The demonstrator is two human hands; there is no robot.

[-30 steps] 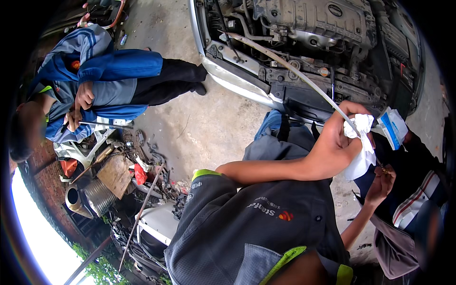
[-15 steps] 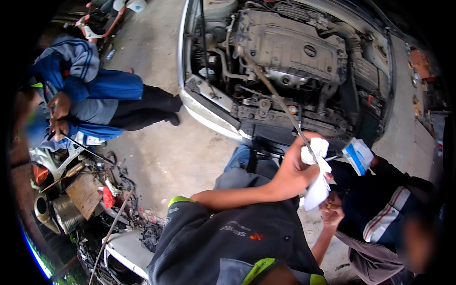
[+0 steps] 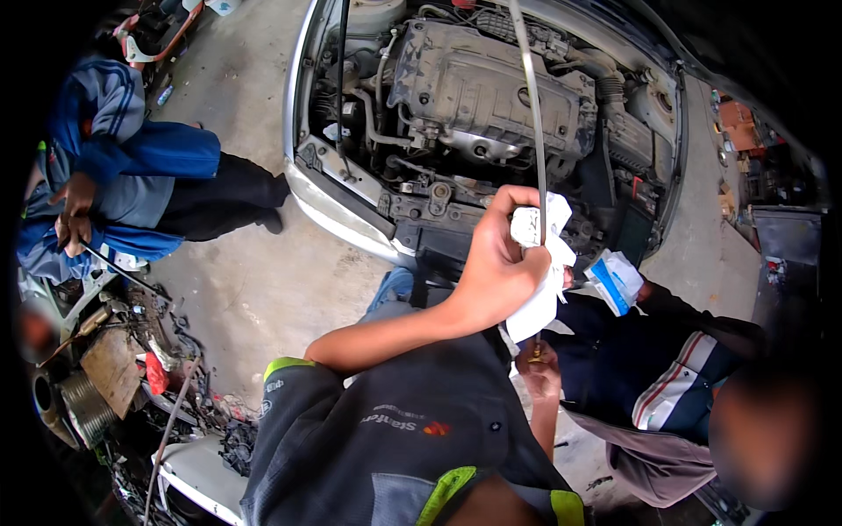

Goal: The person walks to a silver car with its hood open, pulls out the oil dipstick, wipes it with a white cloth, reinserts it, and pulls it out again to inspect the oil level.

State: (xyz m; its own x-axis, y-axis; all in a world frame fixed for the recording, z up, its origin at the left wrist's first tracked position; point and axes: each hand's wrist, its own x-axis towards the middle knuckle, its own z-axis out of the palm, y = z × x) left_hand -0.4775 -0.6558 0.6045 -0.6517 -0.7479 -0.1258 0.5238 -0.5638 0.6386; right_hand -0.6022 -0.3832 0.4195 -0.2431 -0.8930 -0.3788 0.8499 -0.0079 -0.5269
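Observation:
My left hand [image 3: 502, 263] is closed around a folded white tissue [image 3: 533, 309], which wraps a long thin metal dipstick [image 3: 537, 105]. The dipstick stands up out of the tissue, its bare length running across the view of the engine cover. Below the tissue, my right hand [image 3: 541, 375] pinches the small yellow handle [image 3: 538, 357] at the dipstick's lower end. Ahead of my hands lies the open engine bay, with a dusty engine cover [image 3: 482, 88]. Part of the right hand's grip is hidden by its own fingers.
At my right, a person [image 3: 605, 351] in dark clothing holds a blue-and-white tissue packet [image 3: 617, 280]. Another person [image 3: 132, 167] in blue stands left, holding a dark rod. Scrap parts and a metal cylinder [image 3: 88, 412] lie lower left. A prop rod [image 3: 341, 79] rises from the car's side.
My view has shifted right, so the scene sits further left. The dipstick has swung from a left-leaning slant to nearly upright in the picture. Both hands keep their hold.

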